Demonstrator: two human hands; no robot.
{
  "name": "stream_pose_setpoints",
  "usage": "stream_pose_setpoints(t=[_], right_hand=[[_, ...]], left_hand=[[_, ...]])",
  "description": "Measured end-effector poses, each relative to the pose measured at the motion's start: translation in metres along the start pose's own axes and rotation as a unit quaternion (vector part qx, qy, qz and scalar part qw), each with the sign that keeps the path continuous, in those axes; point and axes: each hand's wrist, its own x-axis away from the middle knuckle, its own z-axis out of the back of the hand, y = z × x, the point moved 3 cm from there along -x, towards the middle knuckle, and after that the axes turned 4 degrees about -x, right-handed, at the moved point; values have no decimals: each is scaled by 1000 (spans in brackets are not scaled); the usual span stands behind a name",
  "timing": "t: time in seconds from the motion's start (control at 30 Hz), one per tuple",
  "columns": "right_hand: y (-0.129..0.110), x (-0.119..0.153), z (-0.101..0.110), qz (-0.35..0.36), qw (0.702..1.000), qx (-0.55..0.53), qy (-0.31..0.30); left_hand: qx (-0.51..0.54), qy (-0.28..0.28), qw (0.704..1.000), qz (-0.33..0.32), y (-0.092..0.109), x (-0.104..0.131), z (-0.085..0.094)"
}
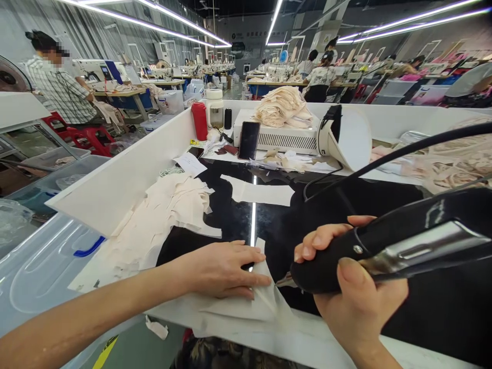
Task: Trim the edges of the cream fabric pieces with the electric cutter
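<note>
My left hand (226,269) lies flat with fingers stretched out on a pale fabric piece (265,302) at the table's front edge. My right hand (357,297) is wrapped round a black hand tool with a silver lever (384,251) and a cable-like black line. The tool's small metal tip (285,280) points left, close beside the fabric; whether they touch I cannot tell. Farther back, a single cut fabric piece (261,193) rests on the glossy black tabletop (307,220). Left of it spreads a heap of similar cream pieces (161,210).
A white box (284,138) carrying a fabric bundle (282,105) stands at the back, with a phone (249,139) leaning on it. Nearby are a red tumbler (199,120) and a white lamp-like shade (353,136). White side walls (115,179) border the table. Several people sit or stand beyond.
</note>
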Motion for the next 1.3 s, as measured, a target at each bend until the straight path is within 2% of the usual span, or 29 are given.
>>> stream_pose_setpoints(t=[0.47,1.03,1.3], right_hand=[[0,-9,-7,6,999,-14,42],[4,-14,-12,26,999,-9,37],[1,-17,-14,17,998,-8,58]], left_hand=[[12,30,999,12,5,0,-2],[40,57,997,15,13,-2,1],[35,41,998,34,13,1,-5]])
